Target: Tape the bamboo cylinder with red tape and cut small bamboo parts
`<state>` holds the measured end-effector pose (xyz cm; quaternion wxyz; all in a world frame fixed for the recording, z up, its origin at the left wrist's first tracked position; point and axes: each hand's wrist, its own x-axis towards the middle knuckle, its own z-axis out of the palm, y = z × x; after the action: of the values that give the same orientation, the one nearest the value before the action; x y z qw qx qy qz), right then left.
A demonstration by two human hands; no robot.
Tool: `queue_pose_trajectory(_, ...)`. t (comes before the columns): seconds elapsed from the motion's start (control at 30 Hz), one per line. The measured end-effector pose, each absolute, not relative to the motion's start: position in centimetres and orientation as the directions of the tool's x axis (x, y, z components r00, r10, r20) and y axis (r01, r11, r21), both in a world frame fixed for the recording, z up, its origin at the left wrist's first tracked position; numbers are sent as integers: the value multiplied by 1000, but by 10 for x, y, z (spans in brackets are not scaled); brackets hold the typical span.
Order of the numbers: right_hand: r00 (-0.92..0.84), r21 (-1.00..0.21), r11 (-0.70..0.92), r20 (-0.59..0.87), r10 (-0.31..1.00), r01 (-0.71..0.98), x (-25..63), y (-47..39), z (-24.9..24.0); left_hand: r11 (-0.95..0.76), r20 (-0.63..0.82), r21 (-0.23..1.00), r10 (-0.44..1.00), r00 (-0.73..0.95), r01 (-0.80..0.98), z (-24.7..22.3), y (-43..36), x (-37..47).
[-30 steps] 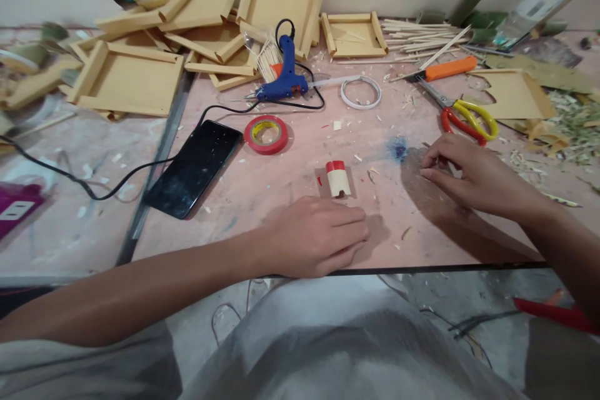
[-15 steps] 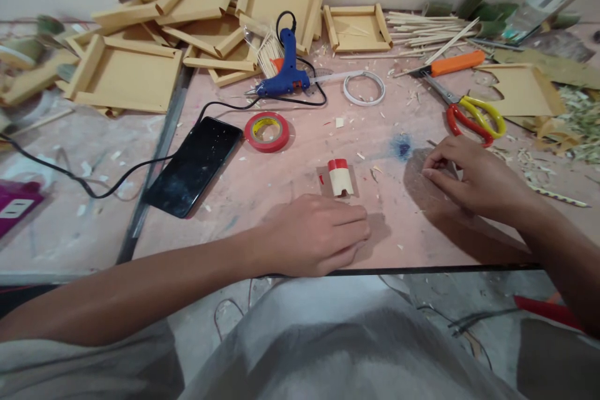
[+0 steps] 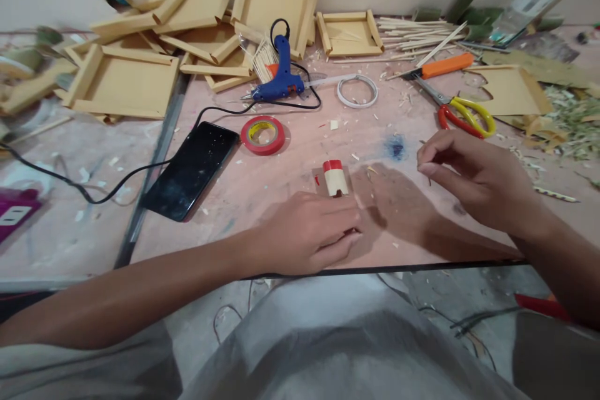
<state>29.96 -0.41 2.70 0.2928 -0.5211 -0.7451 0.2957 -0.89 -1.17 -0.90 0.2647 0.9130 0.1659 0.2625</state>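
My left hand (image 3: 315, 232) rests on the table near its front edge, fingers curled together; whatever is in them, if anything, is hidden. Just beyond its knuckles lies a short, cream, rounded piece (image 3: 336, 181) with a red band at its far end and a dark notch at its near end. Over to the right, my right hand (image 3: 473, 178) is raised above the table, thumb and forefinger pinching a thin dark sliver (image 3: 429, 181). Red-and-yellow scissors (image 3: 469, 114) lie beyond that hand. A small red scrap (image 3: 317, 180) sits beside the cream piece.
A black phone (image 3: 192, 172), a roll of red tape (image 3: 263, 135), a blue glue gun (image 3: 281, 78) with its cord, and a white tape roll (image 3: 357, 91) lie around. Cardboard trays (image 3: 126, 81), thin sticks (image 3: 412, 34), an orange-handled cutter (image 3: 447, 65) and a bottle (image 3: 534, 3) stand farther back.
My right hand has risen from the table and moved slightly left with the sliver. My left hand has shifted a little, its fingers now close to the cream piece's near end.
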Motion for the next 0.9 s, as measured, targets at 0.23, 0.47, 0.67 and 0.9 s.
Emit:
queue_pose_trajectory(0.23, -501, -773, 507, 287, 816, 382, 255, -14, 47, -590, 392, 801, 645, 655, 102, 2, -11, -12)
queue_pose_trajectory(0.47, -526, -895, 349, 163, 835, 278, 221, -6, 50, -820, 637, 527, 556, 533, 225, -5, -2, -21)
queue_pose_trajectory(0.67, -491, -959, 148, 12, 871, 240, 207, 5, 51, -876, 651, 409, 477, 591, 256, -5, 9, -28)
queue_pose_trajectory(0.9, -526, -941, 157, -26, 850, 300, 208, 15, 44, -811, 592, 535, 560, 580, 237, 3, 10, -29)
